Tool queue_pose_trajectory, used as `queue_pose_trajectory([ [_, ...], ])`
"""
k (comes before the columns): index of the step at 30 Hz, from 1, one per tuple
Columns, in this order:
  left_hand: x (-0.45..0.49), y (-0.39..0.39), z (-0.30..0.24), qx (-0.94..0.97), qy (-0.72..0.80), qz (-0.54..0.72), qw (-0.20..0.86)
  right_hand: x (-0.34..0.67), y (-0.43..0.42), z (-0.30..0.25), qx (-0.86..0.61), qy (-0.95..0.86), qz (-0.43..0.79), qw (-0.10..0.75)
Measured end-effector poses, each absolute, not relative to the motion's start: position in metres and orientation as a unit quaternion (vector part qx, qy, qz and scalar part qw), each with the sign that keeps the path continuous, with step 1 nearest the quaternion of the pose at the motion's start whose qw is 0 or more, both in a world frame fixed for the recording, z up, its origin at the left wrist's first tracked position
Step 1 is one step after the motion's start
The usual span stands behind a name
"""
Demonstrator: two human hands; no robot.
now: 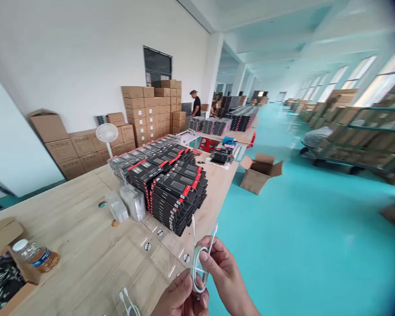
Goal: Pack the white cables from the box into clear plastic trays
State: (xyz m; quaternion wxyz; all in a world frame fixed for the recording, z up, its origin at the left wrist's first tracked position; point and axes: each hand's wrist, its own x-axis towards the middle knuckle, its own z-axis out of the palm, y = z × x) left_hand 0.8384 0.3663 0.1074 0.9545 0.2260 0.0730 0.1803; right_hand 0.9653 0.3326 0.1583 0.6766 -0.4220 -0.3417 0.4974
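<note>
A coiled white cable (194, 281), bound round its middle, is held upright between my two hands near the table's front right edge. My left hand (181, 294) pinches the lower part of the coil. Higher up, my right hand (222, 272) grips the coil's right side with thumb and fingers. Both cable ends stick up above the fingers. Another white cable (130, 303) lies on the table at the bottom of the view. Just beyond my hands lie clear plastic sleeves (166, 259) with round black-and-white labels.
Stacks of black-and-red boxes (174, 197) stand mid-table beside bundles of clear packaging (133, 202). At left are a bottle (36, 254) and an open carton (23, 289). An open cardboard box (260, 173) sits on the floor. A person (195, 104) stands farther back.
</note>
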Motion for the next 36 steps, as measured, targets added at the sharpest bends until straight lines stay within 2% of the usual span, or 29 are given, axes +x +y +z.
queue_pose_trajectory([
  [5,0.861,0.398,0.098,0.211,0.071,0.276,0.935,0.995,0.384,0.155,-0.363,-0.362,0.588,0.625],
  [11,0.900,0.414,0.086,0.153,0.133,0.348,0.915,1.045,0.427,0.142,-0.299,-0.428,0.711,0.470],
  [14,0.907,0.415,0.084,0.120,0.161,0.372,0.906,1.059,0.440,0.132,-0.298,-0.435,0.709,0.468],
  [18,0.902,0.414,0.089,0.106,0.183,0.377,0.902,1.062,0.455,0.127,-0.330,-0.438,0.671,0.499],
  [21,0.889,0.413,0.097,0.127,0.239,0.380,0.885,1.054,0.461,0.131,-0.372,-0.531,0.589,0.482],
  [26,0.849,0.414,0.109,0.130,0.321,0.438,0.830,1.012,0.463,0.138,-0.438,-0.741,0.359,0.362],
  [30,0.809,0.419,0.108,0.092,0.308,0.468,0.823,0.964,0.462,0.130,-0.416,-0.817,0.279,0.285],
  [33,0.785,0.422,0.101,0.056,0.317,0.469,0.823,0.938,0.462,0.121,-0.432,-0.810,0.258,0.302],
  [36,0.770,0.425,0.094,0.043,0.331,0.468,0.818,0.924,0.462,0.116,-0.487,-0.762,0.226,0.362],
])
